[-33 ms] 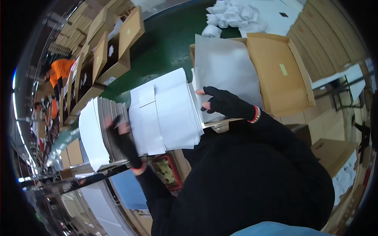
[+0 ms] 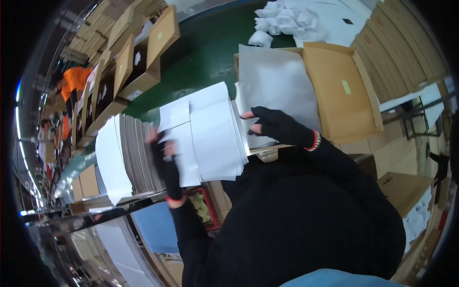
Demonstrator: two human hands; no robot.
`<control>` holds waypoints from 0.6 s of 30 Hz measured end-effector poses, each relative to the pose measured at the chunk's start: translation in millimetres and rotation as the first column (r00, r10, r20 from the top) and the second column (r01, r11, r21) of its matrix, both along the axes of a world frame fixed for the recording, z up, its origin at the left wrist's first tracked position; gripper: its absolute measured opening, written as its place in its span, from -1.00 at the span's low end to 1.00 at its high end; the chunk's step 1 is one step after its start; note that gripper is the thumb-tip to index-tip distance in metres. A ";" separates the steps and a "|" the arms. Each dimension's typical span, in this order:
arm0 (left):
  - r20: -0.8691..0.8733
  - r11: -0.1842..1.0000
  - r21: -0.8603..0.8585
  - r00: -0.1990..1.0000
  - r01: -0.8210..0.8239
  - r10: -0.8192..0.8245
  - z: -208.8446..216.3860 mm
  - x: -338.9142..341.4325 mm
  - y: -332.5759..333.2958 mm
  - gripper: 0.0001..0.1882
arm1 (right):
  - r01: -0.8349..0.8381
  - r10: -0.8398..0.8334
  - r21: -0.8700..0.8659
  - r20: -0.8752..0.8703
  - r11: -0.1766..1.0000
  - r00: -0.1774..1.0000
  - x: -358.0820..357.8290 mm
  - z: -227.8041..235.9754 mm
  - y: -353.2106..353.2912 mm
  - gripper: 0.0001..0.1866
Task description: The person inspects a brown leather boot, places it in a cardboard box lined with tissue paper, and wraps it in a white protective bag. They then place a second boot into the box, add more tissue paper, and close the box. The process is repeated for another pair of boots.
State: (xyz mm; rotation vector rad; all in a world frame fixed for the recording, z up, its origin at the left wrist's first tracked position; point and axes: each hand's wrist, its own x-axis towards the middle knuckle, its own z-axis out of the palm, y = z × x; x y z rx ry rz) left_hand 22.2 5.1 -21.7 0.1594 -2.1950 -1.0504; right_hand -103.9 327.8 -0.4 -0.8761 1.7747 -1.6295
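White sheets (image 2: 205,136) sit stacked between my gloved hands: my left hand (image 2: 165,162) fingers clamp the near edge, my right hand (image 2: 279,126) fingers pinch the far side, squaring them beside the open cardboard box (image 2: 344,86)

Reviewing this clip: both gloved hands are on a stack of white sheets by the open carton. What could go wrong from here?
The stack of white sheets is fanned and held only at its edges by the left hand and right hand, so sheets might slide out. The grey sheet lining the open carton could crease or shift underneath.
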 end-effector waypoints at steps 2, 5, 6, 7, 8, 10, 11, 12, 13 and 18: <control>0.150 0.960 -0.077 0.955 0.268 -0.255 14.5 -14.8 67.5 -0.55 | 0.097 -0.094 0.015 -0.142 0.995 0.985 -5.0 -7.9 15.1 -0.69; 0.211 0.788 -0.218 0.816 0.576 -0.539 17.9 -25.8 111.7 -0.39 | 0.340 -0.302 0.019 -0.411 0.940 0.860 -6.2 -17.8 48.9 -0.71; 0.255 0.703 -0.290 0.761 0.649 -0.597 12.3 -30.3 119.9 -0.36 | 0.402 -0.365 -0.015 -0.453 0.915 0.813 -6.1 -34.5 60.9 -0.71; 0.347 0.610 -0.337 0.697 0.717 -0.628 12.9 -36.4 130.6 -0.33 | 0.405 -0.358 0.067 -0.356 0.912 0.863 -3.4 -59.1 78.5 -0.69; 0.400 0.486 -0.487 0.680 0.726 -0.615 4.0 -41.1 136.2 -0.33 | 0.399 -0.354 0.151 -0.256 0.905 0.900 -2.0 -78.0 94.0 -0.67; 0.484 0.416 -0.427 0.591 0.803 -0.645 -9.6 -45.9 147.2 -0.45 | 0.162 -0.110 0.401 -0.149 0.902 0.983 2.4 -86.5 111.1 -0.62; 0.530 0.374 -0.466 0.591 0.802 -0.608 -14.8 -44.9 148.7 -0.51 | 0.120 -0.038 0.391 -0.211 0.912 0.977 8.1 -79.1 110.9 -0.61; 0.652 0.315 -0.423 0.527 0.849 -0.545 -13.0 -45.7 151.0 -0.54 | 0.066 0.041 0.382 -0.264 0.922 0.964 9.7 -69.8 104.6 -0.61; 0.599 0.345 -0.448 0.563 0.825 -0.569 -27.0 -43.1 149.7 -0.55 | 0.062 -0.014 0.407 -0.121 0.911 0.993 9.6 -59.0 98.8 -0.62; 0.606 0.349 -0.437 0.558 0.829 -0.567 -29.0 -47.7 151.3 -0.61 | 0.116 -0.101 0.321 -0.064 0.940 0.993 -5.7 -46.5 89.8 -0.62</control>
